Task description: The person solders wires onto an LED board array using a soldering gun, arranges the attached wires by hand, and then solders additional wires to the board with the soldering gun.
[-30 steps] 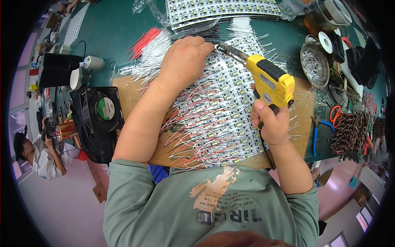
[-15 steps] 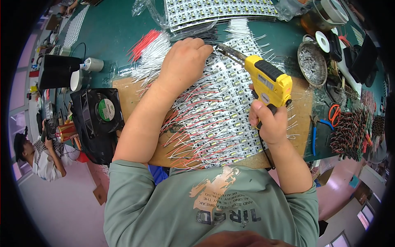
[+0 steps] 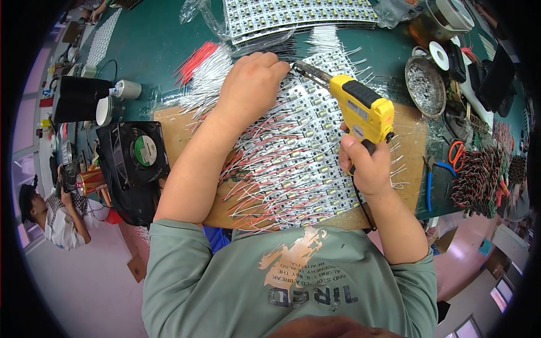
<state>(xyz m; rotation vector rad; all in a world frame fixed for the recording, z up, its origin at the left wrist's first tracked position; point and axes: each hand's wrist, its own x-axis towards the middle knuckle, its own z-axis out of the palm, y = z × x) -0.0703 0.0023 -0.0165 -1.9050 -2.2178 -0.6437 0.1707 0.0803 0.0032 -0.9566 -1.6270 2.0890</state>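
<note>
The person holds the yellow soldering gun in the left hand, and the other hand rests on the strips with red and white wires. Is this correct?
Not quite. In the head view the yellow soldering gun is in the right hand, not the left. The left hand is the one resting on the strips with red and white wires, close to the gun's tip.

Left hand [image 3: 251, 84] reaches forward, knuckles up, fingers curled, perhaps pinching; right hand [image 3: 363, 166] fisted, forearm angled in from below.
</note>
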